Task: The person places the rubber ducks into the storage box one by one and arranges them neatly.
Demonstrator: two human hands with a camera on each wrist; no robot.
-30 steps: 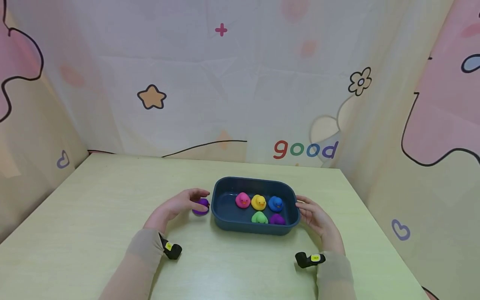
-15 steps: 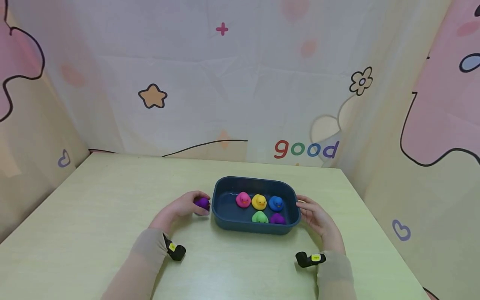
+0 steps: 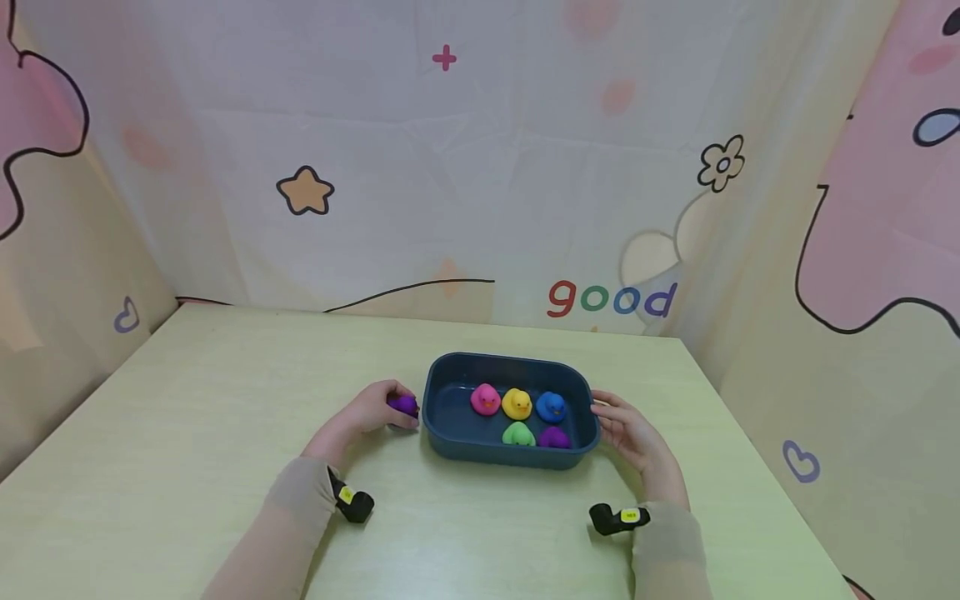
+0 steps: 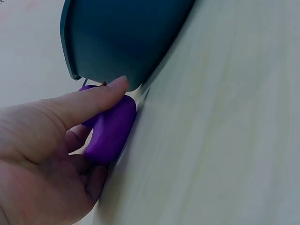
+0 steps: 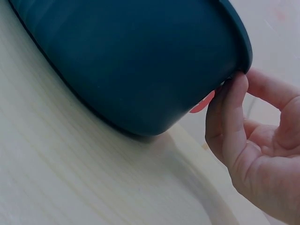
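My left hand [image 3: 369,410] grips a purple rubber duck [image 4: 112,133] between thumb and fingers, just outside the left end of a dark blue basin [image 3: 480,452]. In the left wrist view the duck's underside appears to be at the tabletop, and the thumb crosses part of it. At the basin's other end, my right hand [image 3: 633,435] touches the outer wall near the rim with its fingertips. Inside the basin are a pink duck [image 3: 485,400], a yellow duck [image 3: 517,404], a blue duck [image 3: 551,407], a green duck [image 3: 519,434] and another purple duck [image 3: 555,437]; the near wall partly hides the last two.
The basin stands on a pale wooden table [image 3: 465,533]. A patterned cloth [image 3: 480,183] hangs behind the table and along both sides. Each sleeve cuff carries a small black camera, one at the left wrist [image 3: 356,505], one at the right [image 3: 618,518].
My left hand has closed round the purple duck, its fingers drawing in and the hand shifting slightly right. The right hand and the basin have stayed in place.
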